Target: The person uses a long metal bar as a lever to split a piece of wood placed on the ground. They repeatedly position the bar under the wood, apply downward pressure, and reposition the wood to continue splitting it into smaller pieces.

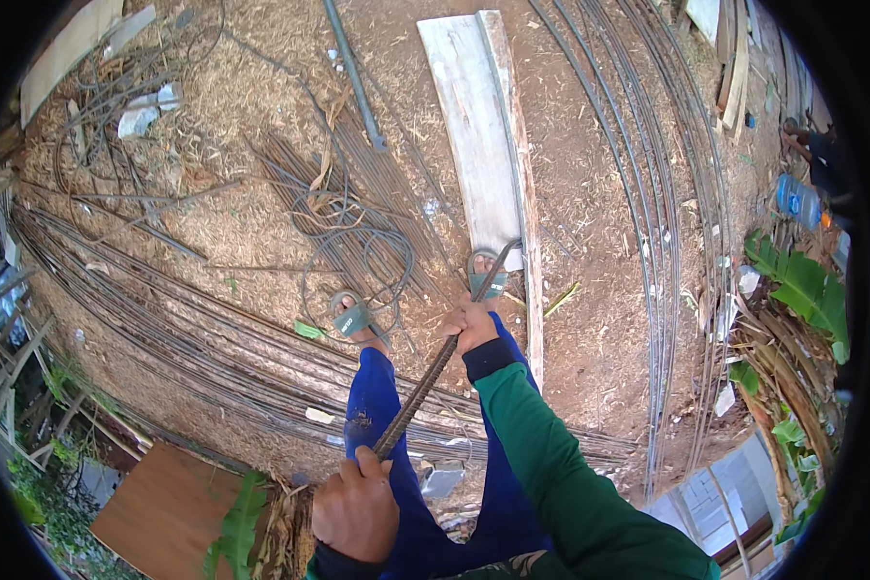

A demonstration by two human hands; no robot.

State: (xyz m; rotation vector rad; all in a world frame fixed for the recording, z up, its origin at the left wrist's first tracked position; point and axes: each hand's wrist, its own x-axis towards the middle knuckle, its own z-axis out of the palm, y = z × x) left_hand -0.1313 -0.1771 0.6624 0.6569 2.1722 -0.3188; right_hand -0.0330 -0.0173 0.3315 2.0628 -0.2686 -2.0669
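Note:
A dark ribbed steel bar [422, 391] slants across my legs, its bent upper end over the foot of a whitish board [474, 126]. My left hand [356, 507] is closed round its lower end, close to my body. Farther along the bar, my right hand [470, 327] grips it, just short of my right sandal [491, 280]. My left sandal [355, 319] stands beside a tangle of dark cable [358, 237], which lies on a bundle of thin rods [304, 193]. Whatever lies inside my left fist is hidden.
Long steel rods [638, 145] run down the right side, and more rods [164, 314] curve across the left and behind my feet. A dark pipe [355, 77] lies ahead. At the far right are a blue water bottle [799, 201] and part of another person [822, 159].

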